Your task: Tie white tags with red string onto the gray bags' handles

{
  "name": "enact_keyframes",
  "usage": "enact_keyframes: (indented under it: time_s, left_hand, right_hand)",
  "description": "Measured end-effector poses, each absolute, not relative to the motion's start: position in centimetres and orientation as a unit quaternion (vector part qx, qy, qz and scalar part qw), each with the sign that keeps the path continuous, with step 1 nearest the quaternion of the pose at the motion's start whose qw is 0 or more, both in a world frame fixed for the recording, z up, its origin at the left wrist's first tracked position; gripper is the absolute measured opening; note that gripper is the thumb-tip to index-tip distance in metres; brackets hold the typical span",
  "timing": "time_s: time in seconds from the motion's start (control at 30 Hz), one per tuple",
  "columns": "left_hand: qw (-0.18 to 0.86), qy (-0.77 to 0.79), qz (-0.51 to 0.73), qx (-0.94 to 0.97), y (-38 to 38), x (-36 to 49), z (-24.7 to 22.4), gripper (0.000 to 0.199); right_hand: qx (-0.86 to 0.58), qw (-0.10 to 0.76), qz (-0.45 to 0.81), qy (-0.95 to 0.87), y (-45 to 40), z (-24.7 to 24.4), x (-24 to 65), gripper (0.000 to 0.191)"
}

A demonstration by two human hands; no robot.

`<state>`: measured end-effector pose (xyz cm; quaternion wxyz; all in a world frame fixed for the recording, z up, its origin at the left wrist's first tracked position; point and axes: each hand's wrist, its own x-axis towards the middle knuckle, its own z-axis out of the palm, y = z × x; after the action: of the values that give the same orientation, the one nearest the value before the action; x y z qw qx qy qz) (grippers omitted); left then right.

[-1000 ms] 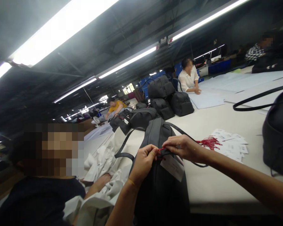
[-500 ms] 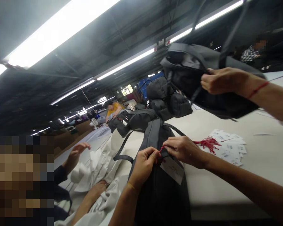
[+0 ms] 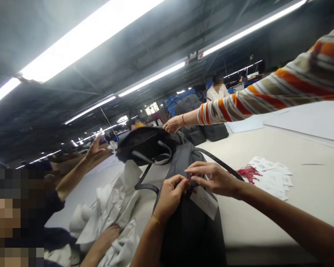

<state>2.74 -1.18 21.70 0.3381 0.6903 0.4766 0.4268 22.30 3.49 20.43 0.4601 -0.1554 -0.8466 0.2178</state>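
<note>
A dark grey bag (image 3: 193, 222) lies on the pale table in front of me, its strap looping to the left. My left hand (image 3: 173, 190) pinches a red string (image 3: 189, 177) at the bag's zipper area. Close beside it, my right hand (image 3: 215, 178) has thumb and fingers around the string's other side, the fingers slightly parted; whether they grip it is hard to see. From the string a white tag (image 3: 204, 202) rests on the bag. More white tags (image 3: 272, 176) with red strings (image 3: 249, 173) are fanned out to the right.
A striped-sleeved arm (image 3: 256, 98) reaches across from the right, its hand at another dark bag (image 3: 144, 142). At the left, a person's raised hand (image 3: 94, 150) and crumpled white cloth (image 3: 108, 207). Dark bags (image 3: 215, 130) stand behind; white sheets (image 3: 308, 120) lie at right.
The other person's arm has swung the dark bag from the right to the far left of centre. The left-side person's hand has risen. My right fingers have spread a little; my left hand keeps its pinch.
</note>
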Motion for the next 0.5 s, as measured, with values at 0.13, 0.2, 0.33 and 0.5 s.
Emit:
enact_keyframes:
  time_s: [0.13, 0.2, 0.33, 0.5]
  left_hand:
    - [0.345, 0.477, 0.436, 0.681, -1.1, 2.7, 21.5, 0.035]
    - [0.343, 0.481, 0.437, 0.678, -1.3, 2.6, 21.4, 0.034]
    - [0.325, 0.491, 0.428, 0.685, -1.7, 2.4, 21.3, 0.034]
    - [0.301, 0.509, 0.396, 0.702, -1.9, 3.1, 21.5, 0.035]
  right_hand:
    - [-0.153, 0.421, 0.112, -0.887, 3.5, 20.7, 21.4, 0.022]
    - [-0.166, 0.401, 0.016, -0.901, 3.3, 20.8, 21.2, 0.024]
    - [-0.164, 0.377, -0.125, -0.903, 2.9, 20.7, 21.7, 0.026]
    - [-0.138, 0.379, -0.128, -0.906, 3.8, 19.8, 23.0, 0.020]
